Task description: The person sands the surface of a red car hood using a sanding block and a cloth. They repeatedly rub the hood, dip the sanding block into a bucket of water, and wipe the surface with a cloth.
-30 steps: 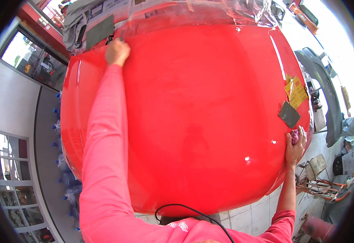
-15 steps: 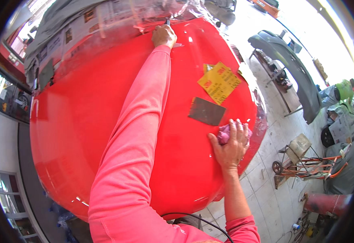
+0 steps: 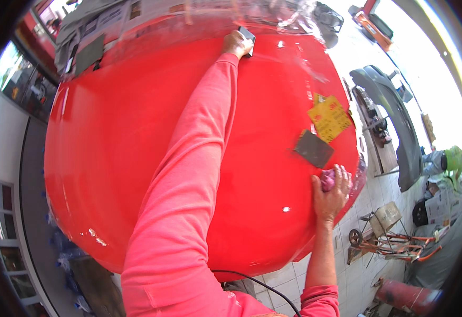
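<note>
A broad, glossy red car hood (image 3: 273, 148) fills the middle of the view. My left arm reaches across it, and my left hand (image 3: 235, 44) is closed on a flat grey block (image 3: 248, 41) at the hood's far edge, by the plastic masking. Over at the right side, my right hand (image 3: 332, 196) presses on a crumpled pink cloth (image 3: 327, 180), its fingers partly covering it. Just beyond that hand lies a dark grey sandpaper sheet (image 3: 314, 149). Yellow-backed sandpaper sheets (image 3: 330, 118) overlap a little farther off.
Paper and plastic masking (image 3: 162, 21) covers the car beyond the hood. A dark bumper (image 3: 392, 116) stands on a rack at right. Nearer are an orange-framed cart (image 3: 400, 244) and a red cylinder (image 3: 408, 296) on the tiled floor. A black cable (image 3: 257, 281) crosses by my body.
The view has shifted, so the hood and papers sit farther right. My left hand has moved a little left of the papers, and the grey block shows more. My right hand stays on the cloth.
</note>
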Motion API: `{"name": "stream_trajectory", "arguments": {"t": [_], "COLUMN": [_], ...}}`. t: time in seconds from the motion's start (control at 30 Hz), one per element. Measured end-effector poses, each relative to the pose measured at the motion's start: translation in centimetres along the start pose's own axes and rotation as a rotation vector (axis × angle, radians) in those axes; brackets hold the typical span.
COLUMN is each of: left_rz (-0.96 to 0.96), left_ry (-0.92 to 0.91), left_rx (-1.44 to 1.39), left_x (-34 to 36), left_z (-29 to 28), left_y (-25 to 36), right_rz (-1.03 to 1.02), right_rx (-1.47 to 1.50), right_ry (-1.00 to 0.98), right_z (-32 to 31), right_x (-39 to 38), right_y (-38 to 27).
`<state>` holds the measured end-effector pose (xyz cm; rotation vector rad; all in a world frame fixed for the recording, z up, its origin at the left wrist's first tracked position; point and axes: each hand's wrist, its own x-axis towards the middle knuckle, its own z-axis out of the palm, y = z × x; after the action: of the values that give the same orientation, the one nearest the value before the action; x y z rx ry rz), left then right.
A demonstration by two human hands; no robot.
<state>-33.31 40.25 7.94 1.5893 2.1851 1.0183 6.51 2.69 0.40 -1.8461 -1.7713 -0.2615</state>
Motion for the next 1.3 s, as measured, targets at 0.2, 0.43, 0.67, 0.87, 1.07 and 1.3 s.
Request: {"name": "stream_trajectory", "arguments": {"t": [0.2,0.43,0.67,0.87,1.07,1.3], "left_rz": [0.067,0.078,-0.229,-0.282,-0.170,-0.045], "left_ry": [0.189,0.307,0.340,0.384,0.446,0.346], "left_rx": [0.044,0.158,0.058,0.263,0.729,0.644], "left_x": [-1.4,-3.2,-2.9,-1.1,-3.0,-3.8], "left_z": [-15.4,-33.1,-44.2,-49.5,-46.3,-35.2], "left_y": [-17.3,-36.8,-47.7,-53.6,-49.1,-33.7], "right_rz": [-0.055,-0.078,0.036,0.045,0.077,0.066], "right_rx": [0.047,-0.033,-0.033,-0.118,-0.074,-0.076], "right_ry": [0.017,-0.021,-0.076,-0.068,-0.033,-0.049], "right_z": [0.7,1.3,2.1,2.4,2.3,1.6], "right_x": [0.2,0.6,1.3,1.5,0.1,-0.4], "right_y": [0.9,5.1,7.5,9.0,9.3,3.1]}}
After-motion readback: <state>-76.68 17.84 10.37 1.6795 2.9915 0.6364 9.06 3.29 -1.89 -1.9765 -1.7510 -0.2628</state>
